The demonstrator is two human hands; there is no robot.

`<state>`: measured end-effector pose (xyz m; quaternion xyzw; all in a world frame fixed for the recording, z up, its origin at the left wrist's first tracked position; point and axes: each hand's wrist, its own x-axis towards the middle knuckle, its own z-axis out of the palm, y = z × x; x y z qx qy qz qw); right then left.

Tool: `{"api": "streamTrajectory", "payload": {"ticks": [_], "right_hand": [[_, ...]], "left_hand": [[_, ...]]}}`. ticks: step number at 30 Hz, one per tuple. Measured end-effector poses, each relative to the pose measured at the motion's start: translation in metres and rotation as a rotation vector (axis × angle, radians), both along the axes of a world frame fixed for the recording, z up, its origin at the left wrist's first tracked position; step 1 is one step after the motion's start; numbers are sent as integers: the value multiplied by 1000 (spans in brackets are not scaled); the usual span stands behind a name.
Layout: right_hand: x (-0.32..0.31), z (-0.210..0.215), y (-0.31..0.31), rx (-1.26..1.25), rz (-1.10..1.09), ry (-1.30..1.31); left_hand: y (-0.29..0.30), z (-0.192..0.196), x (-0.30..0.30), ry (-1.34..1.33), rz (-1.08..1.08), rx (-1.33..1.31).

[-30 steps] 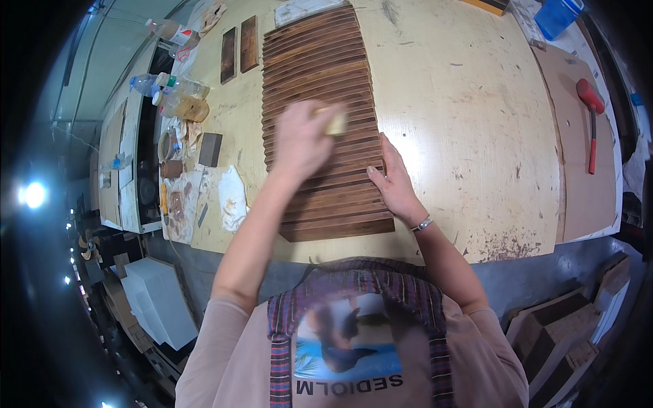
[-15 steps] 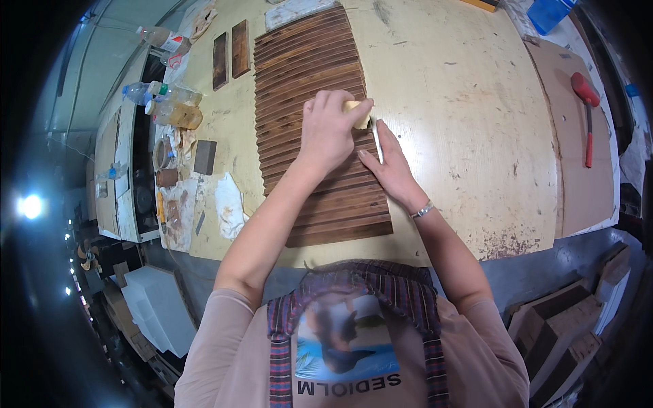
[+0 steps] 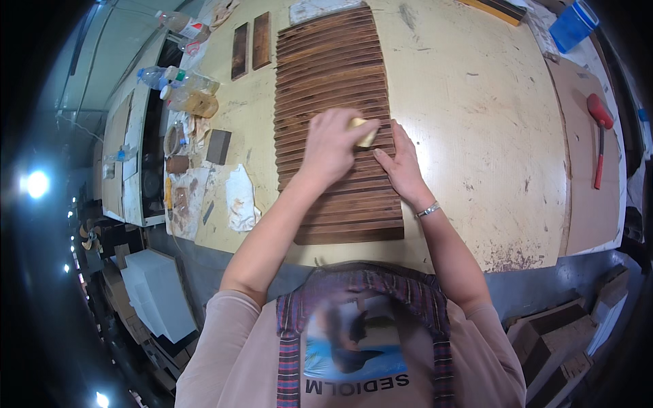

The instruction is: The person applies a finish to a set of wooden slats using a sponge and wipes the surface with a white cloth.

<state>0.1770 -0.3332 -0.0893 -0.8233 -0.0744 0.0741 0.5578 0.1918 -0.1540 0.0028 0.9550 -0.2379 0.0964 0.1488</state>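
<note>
Dark brown wooden strips (image 3: 333, 75) lie side by side in a long row on the pale tabletop, forming a ridged surface. My left hand (image 3: 331, 144) is slightly blurred and closed round a pale yellow pad (image 3: 366, 133), pressed on the strips right of their middle. Whether the pad is sponge or folded sheet, I cannot tell. My right hand (image 3: 404, 163) rests against the row's right edge, its fingers stretched along the side and its thumb over the strip ends. It holds nothing.
Two loose wooden strips (image 3: 261, 41) lie at the far left, with plastic bottles (image 3: 190, 102), a dark grey block (image 3: 218, 147) and a stained white cloth (image 3: 241, 200) nearer. On cardboard at the right is a red mallet (image 3: 599, 112); a blue container (image 3: 573, 26) stands beyond.
My left hand has drawn the yellow pad leftward across the strips, away from their right edge. My right hand remains at that edge. The whole view has shifted a little.
</note>
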Motion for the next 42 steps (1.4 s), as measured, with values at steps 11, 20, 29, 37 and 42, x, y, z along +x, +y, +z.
{"api": "streamTrajectory", "payload": {"ticks": [11, 20, 29, 37, 42], "right_hand": [[1, -2, 1, 5, 1, -15], [1, -4, -2, -12, -8, 12], [4, 1, -8, 26, 108, 61], [6, 3, -8, 19, 134, 14], [6, -1, -14, 65, 190, 37]], "left_hand": [[117, 1, -37, -152, 382, -21], [111, 0, -53, 45, 320, 105], [-7, -3, -23, -11, -19, -90], [151, 20, -85, 81, 556, 54], [43, 12, -47, -31, 173, -139]]}}
